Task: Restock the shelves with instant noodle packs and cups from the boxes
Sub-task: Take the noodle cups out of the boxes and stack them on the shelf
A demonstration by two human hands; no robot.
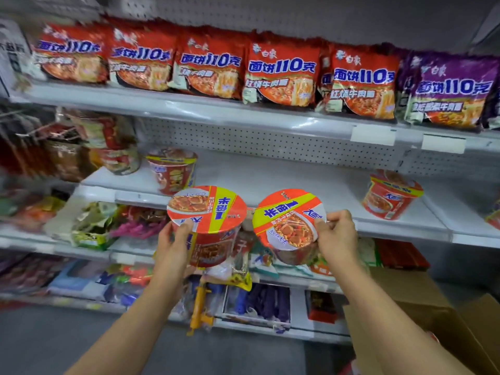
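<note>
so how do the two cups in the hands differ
The left cup stands nearly upright in the left hand, its side wall showing; the right cup in the right hand tips its lid toward the camera. Their lid prints face different ways. Both are the same red and yellow noodle cup.

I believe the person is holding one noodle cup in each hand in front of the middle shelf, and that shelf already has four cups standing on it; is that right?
Not quite: the head view shows two cups on the middle shelf, not four, one at the left and one at the right. The rest holds: the left hand grips one cup and the right hand another.
</note>
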